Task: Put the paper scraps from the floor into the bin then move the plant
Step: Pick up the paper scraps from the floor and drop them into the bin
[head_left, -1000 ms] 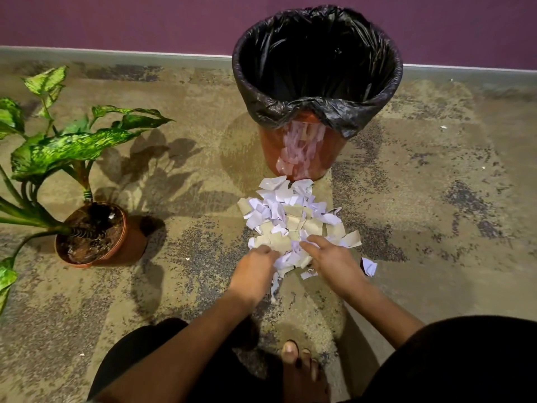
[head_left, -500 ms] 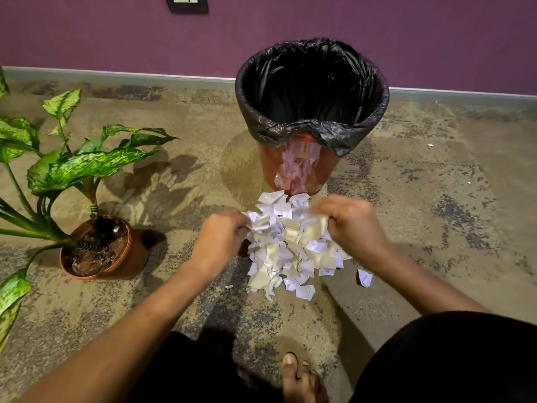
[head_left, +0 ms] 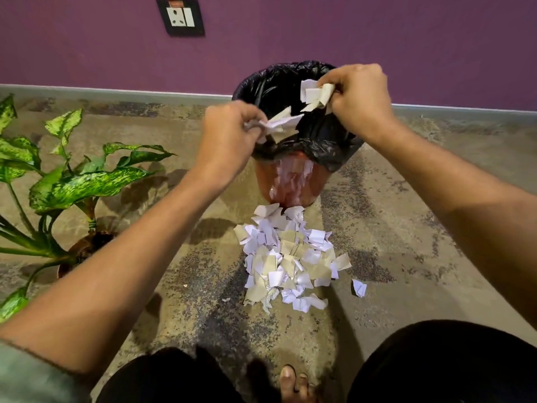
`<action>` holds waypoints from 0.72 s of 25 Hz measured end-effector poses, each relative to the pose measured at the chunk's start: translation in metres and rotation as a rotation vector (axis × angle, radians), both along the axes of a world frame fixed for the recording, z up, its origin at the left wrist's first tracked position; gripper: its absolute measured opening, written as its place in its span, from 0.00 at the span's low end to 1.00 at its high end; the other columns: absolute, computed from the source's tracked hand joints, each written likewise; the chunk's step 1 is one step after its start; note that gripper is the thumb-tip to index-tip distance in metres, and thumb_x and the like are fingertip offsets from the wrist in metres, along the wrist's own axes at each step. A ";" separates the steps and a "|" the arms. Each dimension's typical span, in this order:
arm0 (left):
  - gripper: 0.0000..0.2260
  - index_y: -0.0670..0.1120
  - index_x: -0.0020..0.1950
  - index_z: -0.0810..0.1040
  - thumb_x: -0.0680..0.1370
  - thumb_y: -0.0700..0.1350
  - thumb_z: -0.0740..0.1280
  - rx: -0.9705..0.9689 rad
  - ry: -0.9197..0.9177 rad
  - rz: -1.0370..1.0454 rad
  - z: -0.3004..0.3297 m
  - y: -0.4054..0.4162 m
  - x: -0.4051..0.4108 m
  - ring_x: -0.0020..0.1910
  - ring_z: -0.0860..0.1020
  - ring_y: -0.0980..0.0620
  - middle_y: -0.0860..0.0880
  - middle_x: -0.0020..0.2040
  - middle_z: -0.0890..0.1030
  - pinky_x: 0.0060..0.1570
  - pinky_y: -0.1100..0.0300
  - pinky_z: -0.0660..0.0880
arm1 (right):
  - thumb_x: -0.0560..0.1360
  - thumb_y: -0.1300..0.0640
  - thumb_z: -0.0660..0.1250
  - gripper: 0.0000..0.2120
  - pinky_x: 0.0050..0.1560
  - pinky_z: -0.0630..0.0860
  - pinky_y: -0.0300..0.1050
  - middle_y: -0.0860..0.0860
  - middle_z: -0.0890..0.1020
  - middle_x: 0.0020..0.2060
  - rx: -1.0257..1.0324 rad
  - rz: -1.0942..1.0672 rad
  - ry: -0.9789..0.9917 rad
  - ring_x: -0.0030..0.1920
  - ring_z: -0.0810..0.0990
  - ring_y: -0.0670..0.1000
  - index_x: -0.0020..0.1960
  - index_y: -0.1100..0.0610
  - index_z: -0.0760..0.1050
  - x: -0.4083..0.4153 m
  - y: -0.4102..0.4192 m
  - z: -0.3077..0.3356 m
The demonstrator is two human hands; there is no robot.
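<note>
Over the bin (head_left: pixel 290 175) both my hands pinch paper scraps — left hand (head_left: pixel 229 138) closed on a white wad (head_left: pixel 280 123), right hand (head_left: pixel 359 97) closed on several, seemingly folded. Most scraps (head_left: pixel 287 257) lie on the floor (head_left: pixel 406 228) — the plant (head_left: pixel 72 181) stands left.

One bin (head_left: pixel 290 181), one plant (head_left: pixel 72 181), one wall socket (head_left: pixel 180 17), two hands, uncounted paper scraps (head_left: pixel 287 257).
</note>
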State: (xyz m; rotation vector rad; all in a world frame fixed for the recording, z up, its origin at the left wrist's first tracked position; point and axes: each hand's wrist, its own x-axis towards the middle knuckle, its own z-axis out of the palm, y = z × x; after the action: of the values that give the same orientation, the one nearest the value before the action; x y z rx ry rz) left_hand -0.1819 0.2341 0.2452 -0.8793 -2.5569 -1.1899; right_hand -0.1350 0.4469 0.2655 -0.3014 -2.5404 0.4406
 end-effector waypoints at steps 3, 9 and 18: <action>0.06 0.47 0.44 0.84 0.75 0.39 0.68 -0.044 0.021 -0.021 0.010 0.033 -0.024 0.34 0.80 0.62 0.52 0.36 0.83 0.41 0.66 0.79 | 0.70 0.66 0.62 0.19 0.59 0.76 0.53 0.55 0.84 0.53 0.076 -0.027 -0.120 0.56 0.80 0.58 0.56 0.54 0.81 -0.013 0.005 -0.005; 0.27 0.47 0.68 0.70 0.71 0.32 0.68 -0.153 0.117 -0.023 0.000 0.065 -0.042 0.64 0.74 0.46 0.46 0.65 0.76 0.65 0.52 0.71 | 0.73 0.58 0.68 0.33 0.65 0.69 0.52 0.54 0.69 0.71 0.070 -0.027 -0.333 0.68 0.69 0.57 0.75 0.54 0.59 -0.010 0.014 -0.018; 0.20 0.43 0.69 0.70 0.77 0.38 0.66 0.085 0.151 -0.062 -0.127 -0.024 0.078 0.71 0.66 0.49 0.47 0.70 0.70 0.69 0.44 0.64 | 0.78 0.57 0.64 0.07 0.42 0.81 0.49 0.49 0.82 0.44 -0.144 -0.047 -0.022 0.38 0.79 0.46 0.53 0.54 0.79 0.126 -0.007 -0.100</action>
State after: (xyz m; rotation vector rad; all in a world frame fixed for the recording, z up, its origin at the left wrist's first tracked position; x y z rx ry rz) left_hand -0.1041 0.2106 0.1182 -0.9955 -2.3585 -1.1915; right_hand -0.0087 0.4397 0.1654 -0.4202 -2.5219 0.6061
